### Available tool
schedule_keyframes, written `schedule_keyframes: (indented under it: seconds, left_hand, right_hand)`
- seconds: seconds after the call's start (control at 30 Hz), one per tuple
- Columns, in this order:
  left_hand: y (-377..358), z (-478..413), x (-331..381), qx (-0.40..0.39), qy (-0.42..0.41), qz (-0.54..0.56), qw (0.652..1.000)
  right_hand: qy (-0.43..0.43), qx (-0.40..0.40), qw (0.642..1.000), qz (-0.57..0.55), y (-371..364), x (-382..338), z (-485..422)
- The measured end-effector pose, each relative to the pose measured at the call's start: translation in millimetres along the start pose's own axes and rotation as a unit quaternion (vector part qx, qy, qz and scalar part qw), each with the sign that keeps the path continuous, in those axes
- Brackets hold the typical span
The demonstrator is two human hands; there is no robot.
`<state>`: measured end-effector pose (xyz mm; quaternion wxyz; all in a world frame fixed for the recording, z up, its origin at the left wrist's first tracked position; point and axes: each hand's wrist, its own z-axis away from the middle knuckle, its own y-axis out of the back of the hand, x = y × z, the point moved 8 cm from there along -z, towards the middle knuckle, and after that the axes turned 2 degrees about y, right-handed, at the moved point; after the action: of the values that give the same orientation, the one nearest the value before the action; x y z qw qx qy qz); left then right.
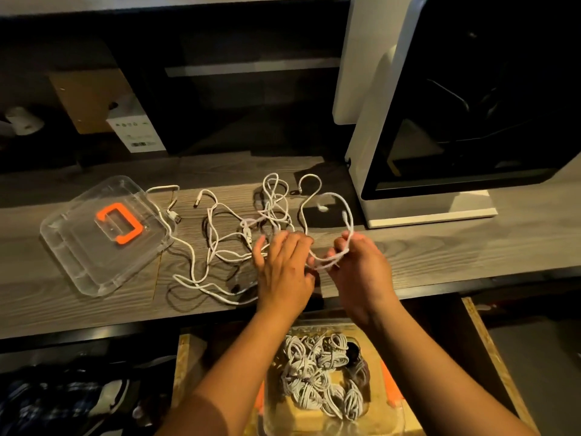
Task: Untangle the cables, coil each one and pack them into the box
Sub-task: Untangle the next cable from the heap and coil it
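Note:
A tangle of white cables [239, 234] lies spread over the wooden desk [94, 313]. My right hand [358, 272] grips a loop of one white cable [333, 215] that rises from the pile toward the back. My left hand [283, 269] hovers beside it with fingers spread over the tangle, touching the strands. Below the desk edge a clear plastic box [390, 420] holds several coiled white cables [317, 379]. Its clear lid [103, 234] with an orange handle lies on the desk at the left.
A large white machine with a dark window [465, 105] stands at the back right. A small white carton [138, 130] and a brown board [88, 99] sit at the back left. A thin black cable [188, 297] lies among the white ones.

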<state>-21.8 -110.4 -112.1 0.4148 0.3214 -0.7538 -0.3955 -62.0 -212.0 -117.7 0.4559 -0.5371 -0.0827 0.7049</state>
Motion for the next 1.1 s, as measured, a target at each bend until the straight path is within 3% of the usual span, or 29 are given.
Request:
schedule_keyframes:
  seconds: [0.07,0.1,0.17,0.2,0.3,0.4,0.43,0.47,0.5,0.53,0.63,0.77,0.83,0.9,1.0,1.1]
  left_hand:
    - [-3,-9,-8,-0.015,0.026,-0.033,0.999]
    - [-5,-12,-15,-0.035,0.047,-0.042,0.997]
    - [-8,-17,-19,-0.055,0.031,-0.070,0.996]
    - [-7,-19,-16,-0.056,0.006,-0.091,0.994]
    - [-6,-27,-7,-0.092,-0.026,-0.155,0.983]
    - [-11,-32,-6,-0.131,-0.043,-0.184,0.973]
    - [-14,-32,-7,-0.144,-0.050,-0.198,0.968]
    - [-16,-31,-10,-0.159,-0.052,-0.212,0.963]
    - [-18,-30,-14,-0.169,-0.050,-0.221,0.959]
    - [-20,-30,-19,-0.177,-0.044,-0.227,0.957]
    - [-22,-25,-31,-0.187,-0.030,-0.231,0.954]
    - [-27,-23,-38,-0.188,-0.007,-0.222,0.957]
    - [-29,-27,-37,-0.178,0.001,-0.207,0.962]
    - [-24,-35,-35,-0.147,0.015,-0.194,0.970]
    - [-16,-43,-31,-0.121,0.020,-0.186,0.975]
    - [-7,-48,-25,-0.091,0.003,-0.184,0.979]
  right_hand:
    - [0.001,0.028,0.998,-0.052,9,-12,-2]
    - [0.013,0.039,0.999,-0.026,15,-19,-3]
    - [0.056,0.036,0.987,0.147,25,-34,-4]
    - [0.070,0.019,0.963,0.259,26,-39,-3]
    - [0.040,-0.068,0.845,0.529,29,-29,-5]
    - [-0.024,-0.110,0.674,0.731,38,-11,-7]
    - [-0.013,-0.105,0.644,0.758,39,-11,-8]
    - [0.007,-0.098,0.642,0.760,38,-13,-7]
    - [0.029,-0.090,0.666,0.740,38,-16,-7]
    - [0.048,-0.081,0.712,0.696,36,-21,-7]
    - [0.087,-0.025,0.876,0.474,39,-40,-3]
    - [0.025,-0.013,0.986,0.163,36,-41,0]
    - [-0.015,-0.016,1.000,0.001,28,-40,2]
    - [-0.026,-0.003,0.997,-0.079,24,-40,2]
    - [0.012,0.020,0.999,0.037,33,-43,0]
    - [0.084,-0.002,0.966,0.246,41,-54,-5]
